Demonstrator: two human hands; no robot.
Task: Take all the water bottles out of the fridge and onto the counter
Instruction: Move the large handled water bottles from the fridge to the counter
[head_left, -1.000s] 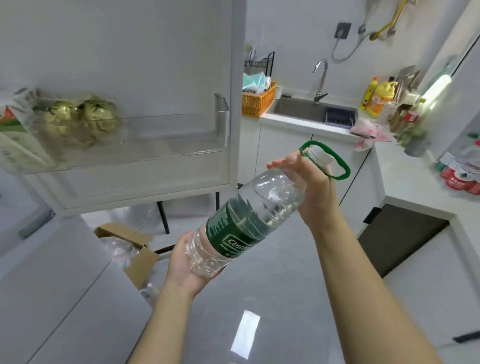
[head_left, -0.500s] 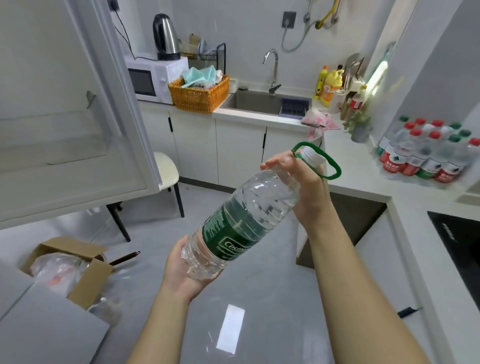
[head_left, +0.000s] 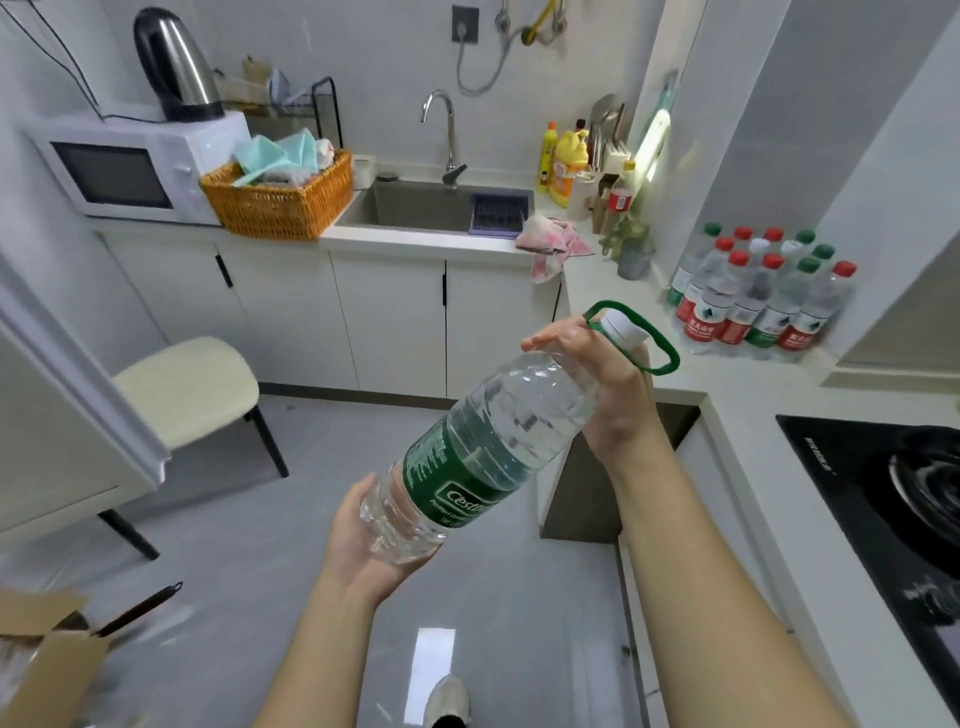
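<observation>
We are in a small home kitchen. We see a sink (head_left: 415, 208) with a tap (head_left: 441, 130), a microwave (head_left: 130, 171), a kettle (head_left: 174, 65) and a gas hob (head_left: 893, 499).

Green label on the big water bottle (head_left: 498, 447), and there's a white boxed word, "Cest", with the rest curving out of sight, just past the thumb of the left hand (head_left: 358, 540). Tiny white lines sit under it, too small to read. Beyond the fingertips of the right hand (head_left: 613, 400), the small bottles (head_left: 753, 312) carry red and green labels with white characters, blurred. There's a white mark on the black cooktop (head_left: 852, 467), unreadable too.
</observation>
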